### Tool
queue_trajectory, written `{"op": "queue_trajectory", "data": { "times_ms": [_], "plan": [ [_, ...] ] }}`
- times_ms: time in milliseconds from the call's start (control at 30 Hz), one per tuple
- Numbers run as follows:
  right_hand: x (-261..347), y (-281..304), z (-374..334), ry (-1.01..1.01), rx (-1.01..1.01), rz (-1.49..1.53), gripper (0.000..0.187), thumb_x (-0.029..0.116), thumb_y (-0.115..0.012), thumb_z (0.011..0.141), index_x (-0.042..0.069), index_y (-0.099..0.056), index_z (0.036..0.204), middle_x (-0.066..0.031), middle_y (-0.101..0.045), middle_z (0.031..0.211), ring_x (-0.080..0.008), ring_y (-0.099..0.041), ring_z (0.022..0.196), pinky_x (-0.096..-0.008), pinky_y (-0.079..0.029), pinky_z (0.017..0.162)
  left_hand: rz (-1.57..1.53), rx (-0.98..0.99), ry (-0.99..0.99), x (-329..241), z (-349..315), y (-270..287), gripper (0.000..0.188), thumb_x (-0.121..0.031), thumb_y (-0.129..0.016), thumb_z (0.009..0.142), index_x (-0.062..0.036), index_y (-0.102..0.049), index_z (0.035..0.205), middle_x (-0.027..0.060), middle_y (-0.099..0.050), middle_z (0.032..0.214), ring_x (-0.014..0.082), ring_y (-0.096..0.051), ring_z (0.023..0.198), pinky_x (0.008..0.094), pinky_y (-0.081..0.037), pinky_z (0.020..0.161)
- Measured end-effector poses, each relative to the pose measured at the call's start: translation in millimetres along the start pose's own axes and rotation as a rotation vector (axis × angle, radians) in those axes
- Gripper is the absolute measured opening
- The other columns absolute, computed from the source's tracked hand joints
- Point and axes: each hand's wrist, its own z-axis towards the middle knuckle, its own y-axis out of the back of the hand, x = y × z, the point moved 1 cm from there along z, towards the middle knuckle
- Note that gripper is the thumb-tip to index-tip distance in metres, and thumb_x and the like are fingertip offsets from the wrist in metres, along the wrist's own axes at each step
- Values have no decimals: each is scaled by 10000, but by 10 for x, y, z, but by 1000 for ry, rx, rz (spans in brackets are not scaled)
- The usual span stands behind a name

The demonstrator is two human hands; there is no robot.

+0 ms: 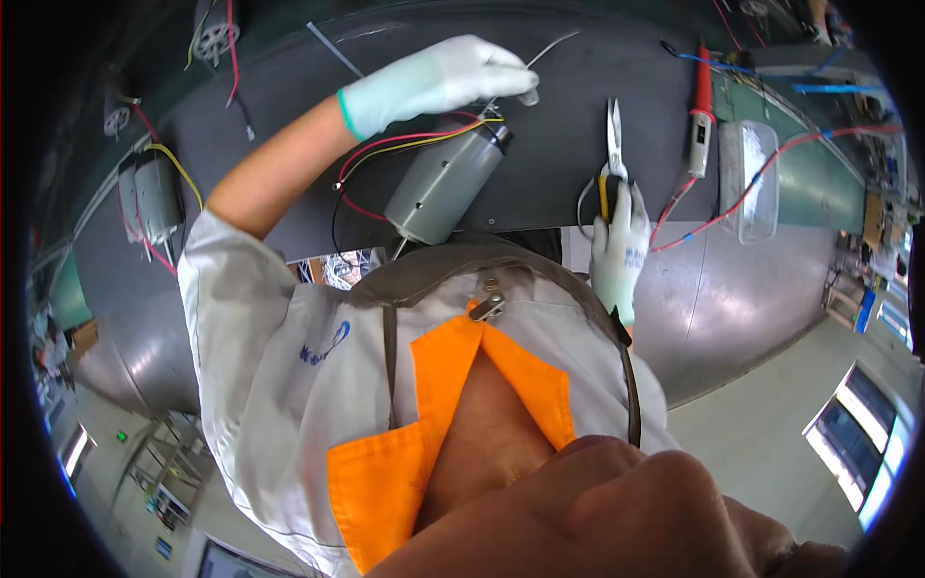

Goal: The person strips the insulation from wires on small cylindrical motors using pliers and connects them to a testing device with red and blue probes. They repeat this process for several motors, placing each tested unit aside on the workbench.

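My left hand (453, 77), in a white glove with a green cuff, reaches over the far end of a silver cylindrical motor (448, 188). Its fingers are pinched on a thin white cable tie (557, 41), whose free end points up and to the right. The tie's lower part meets the wires at the motor's dark end. Red and yellow wires (385, 144) run back along the motor's left side. To the right, my gloved right hand (621, 236) is closed around the yellow-and-black handles of scissors (615, 140), blades pointing away from me and apart from the motor.
Right of the scissors lies a red-and-grey hand tool (700, 125) on a red cord. Beyond it sits a clear plastic tray (768, 212) with white pieces inside. Another motor with wires (154, 197) stands at the left, and more are at the upper left. All rest on a dark bench (559, 183).
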Motion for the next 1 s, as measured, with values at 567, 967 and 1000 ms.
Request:
{"op": "queue_trajectory", "data": {
  "times_ms": [567, 967, 1000],
  "plan": [
    [743, 470, 1148, 426, 626, 268, 790, 472, -765, 870, 16, -481, 1449, -251, -662, 1113, -408, -656, 1041, -439, -518, 892, -1033, -57, 123, 334, -40, 165, 395, -366, -621, 1025, -14, -683, 1194, 68, -707, 1057, 183, -676, 985, 328, -550, 806],
    [319, 411, 1079, 355, 336, -185, 616, 335, -781, 856, 65, -564, 1365, -207, -707, 967, -378, -696, 885, -473, -532, 742, -305, -291, -53, 152, -1870, 385, 464, -401, -673, 960, 22, -712, 1146, 128, -708, 1155, 227, -654, 1108, 373, -497, 990],
    [280, 472, 1122, 320, 421, -384, 618, 234, -773, 829, 66, -556, 1383, -215, -694, 1061, -410, -670, 945, -492, -527, 808, -202, -175, -36, 140, -2183, 325, 479, -425, -677, 940, 16, -722, 1121, 116, -716, 1140, 242, -657, 1107, 363, -504, 971]
  ]
}}
